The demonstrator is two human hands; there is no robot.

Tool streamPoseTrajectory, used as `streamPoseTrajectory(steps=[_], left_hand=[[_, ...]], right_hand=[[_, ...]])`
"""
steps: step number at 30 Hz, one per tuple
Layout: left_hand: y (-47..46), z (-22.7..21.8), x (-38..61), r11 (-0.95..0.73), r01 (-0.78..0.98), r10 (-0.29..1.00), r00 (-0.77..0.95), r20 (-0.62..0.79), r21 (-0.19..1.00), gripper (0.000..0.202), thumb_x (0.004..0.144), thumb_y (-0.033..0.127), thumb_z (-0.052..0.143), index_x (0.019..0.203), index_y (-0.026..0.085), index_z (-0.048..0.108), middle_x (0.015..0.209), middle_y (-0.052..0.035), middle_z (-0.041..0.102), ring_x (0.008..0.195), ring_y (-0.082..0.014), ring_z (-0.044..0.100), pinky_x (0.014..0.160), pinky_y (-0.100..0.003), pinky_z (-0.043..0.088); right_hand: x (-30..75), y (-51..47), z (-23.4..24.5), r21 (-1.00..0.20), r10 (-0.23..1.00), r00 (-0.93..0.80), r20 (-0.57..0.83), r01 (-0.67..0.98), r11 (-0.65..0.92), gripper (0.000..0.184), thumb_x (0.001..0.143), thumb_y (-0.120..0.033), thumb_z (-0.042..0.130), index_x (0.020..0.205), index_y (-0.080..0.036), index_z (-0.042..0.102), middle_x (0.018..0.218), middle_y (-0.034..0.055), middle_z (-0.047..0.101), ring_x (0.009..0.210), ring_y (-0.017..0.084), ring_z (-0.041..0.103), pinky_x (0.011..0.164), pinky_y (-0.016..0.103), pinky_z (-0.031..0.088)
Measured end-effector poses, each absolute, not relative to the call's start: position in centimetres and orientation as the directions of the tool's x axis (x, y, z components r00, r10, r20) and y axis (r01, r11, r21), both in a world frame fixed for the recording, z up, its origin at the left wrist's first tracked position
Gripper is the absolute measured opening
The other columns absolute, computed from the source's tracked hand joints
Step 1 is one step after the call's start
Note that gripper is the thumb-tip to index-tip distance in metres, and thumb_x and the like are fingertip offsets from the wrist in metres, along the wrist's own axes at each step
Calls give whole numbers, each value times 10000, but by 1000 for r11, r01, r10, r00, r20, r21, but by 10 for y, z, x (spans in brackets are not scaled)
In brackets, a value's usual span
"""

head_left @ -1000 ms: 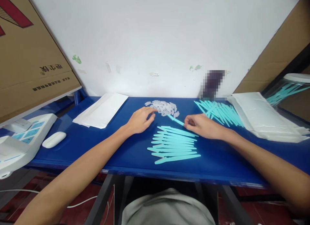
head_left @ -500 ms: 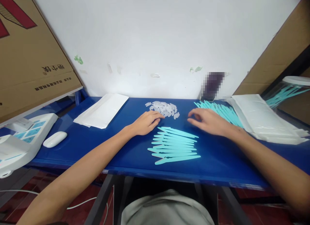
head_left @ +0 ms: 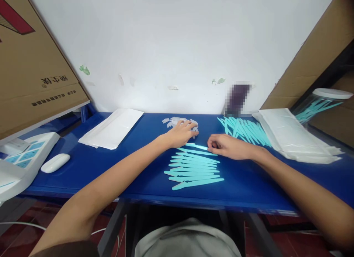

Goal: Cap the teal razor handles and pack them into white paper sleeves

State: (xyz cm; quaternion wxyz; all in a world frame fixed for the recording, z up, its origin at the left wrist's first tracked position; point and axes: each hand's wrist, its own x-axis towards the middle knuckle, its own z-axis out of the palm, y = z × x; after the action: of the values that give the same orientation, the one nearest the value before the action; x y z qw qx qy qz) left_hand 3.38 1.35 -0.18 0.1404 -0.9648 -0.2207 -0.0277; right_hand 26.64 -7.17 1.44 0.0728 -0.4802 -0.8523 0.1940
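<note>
My right hand [head_left: 225, 145] pinches the handle end of a teal eyebrow razor [head_left: 197, 147], whose blade end points left toward my other hand. Just in front of it lies a row of several more eyebrow razors [head_left: 193, 172] on the blue table, handles to the right. My left hand [head_left: 181, 134] is over the pile of small translucent blade caps [head_left: 174, 120], fingers bent and spread, hiding part of the pile. Whether a fingertip touches a cap I cannot tell. Beyond my right hand is a looser heap of teal razors [head_left: 246, 129].
White plastic packs [head_left: 298, 135] lie on the right, near a clear jar [head_left: 318, 105] holding teal razors. On the left are a white bag [head_left: 112, 129], a white oval case [head_left: 55, 163] and a white device [head_left: 30, 161]. A cardboard box [head_left: 35, 65] and a white wall border the blue table [head_left: 132, 172].
My left hand has moved right, over the caps, and its fingers have spread. My right hand has come left and down and pinches a razor at the far end of the row. The view has shifted slightly.
</note>
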Motion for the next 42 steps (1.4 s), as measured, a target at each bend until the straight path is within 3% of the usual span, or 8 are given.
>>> streamPoseTrajectory(steps=[5,10,16,23,32,42], left_hand=[[3,-3,-5,-885,419,389,905,169,-204,424,992,85,378,1322,199,619,1444,-129,559,1333,-307,440,1046,-480,310],[-2,3,-30,-890,447,425,884,194,-89,321,1054,204,395,1187,199,687,1312,-83,669,1207,-255,521,949,-409,318],[0,3,-27,-879,477,468,856,221,14,285,1050,339,491,1105,187,725,1213,-60,731,1120,-228,571,911,-381,309],[8,-3,-27,-842,537,533,807,255,60,196,970,182,585,1058,207,758,989,-56,761,1045,-227,604,868,-362,332],[5,0,-25,-836,549,532,806,259,8,251,958,151,579,1145,186,742,1039,-79,761,1034,-247,595,882,-389,343],[5,1,-24,-840,542,523,812,257,-2,254,961,180,546,1088,195,766,1021,-85,767,1054,-252,581,914,-406,355]], right_hand=[[267,-75,17,-376,844,-531,-81,800,467,131,837,-273,550,719,-215,555,703,6,597,645,164,504,647,306,367],[265,-75,18,-265,851,-519,81,812,520,157,784,-250,557,634,-215,529,625,0,547,734,194,541,852,358,385],[262,-75,16,-404,910,-397,117,818,409,146,830,-256,525,689,-219,518,563,-37,559,522,132,482,605,284,357],[266,-69,13,-387,893,-426,142,807,446,205,948,-343,480,892,-202,618,684,10,662,576,153,555,593,279,373],[270,-68,11,-277,854,-504,131,808,519,273,997,-368,440,990,-219,669,849,53,723,725,199,626,660,304,403],[270,-61,-4,-432,883,-448,140,774,462,412,1045,-414,310,1198,-214,636,1183,111,714,1080,275,654,943,416,481]])
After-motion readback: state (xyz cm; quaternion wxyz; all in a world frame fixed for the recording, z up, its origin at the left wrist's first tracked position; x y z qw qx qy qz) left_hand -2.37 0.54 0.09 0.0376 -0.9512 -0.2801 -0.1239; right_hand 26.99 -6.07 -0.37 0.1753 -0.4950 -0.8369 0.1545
